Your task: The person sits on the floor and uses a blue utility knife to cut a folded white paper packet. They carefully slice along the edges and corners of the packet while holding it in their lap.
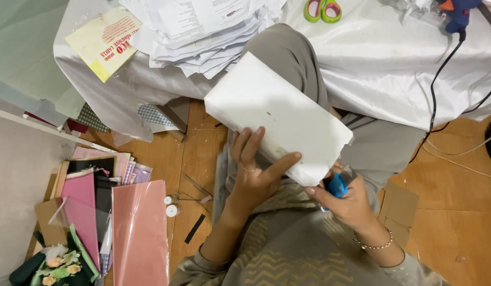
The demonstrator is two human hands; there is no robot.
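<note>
- A white paper-wrapped box (280,117) is held tilted above the person's lap, in front of a worktop (383,63) draped in shiny white cloth.
- The left hand (253,172) grips its lower edge, fingers spread on the face, thumb along the edge.
- The right hand (347,204) is closed around a blue tape dispenser (337,185) touching the box's lower corner.
- A stack of papers (203,32) and green scissors (323,9) lie on the worktop; pink sheets (139,233) lie on the floor.
</note>
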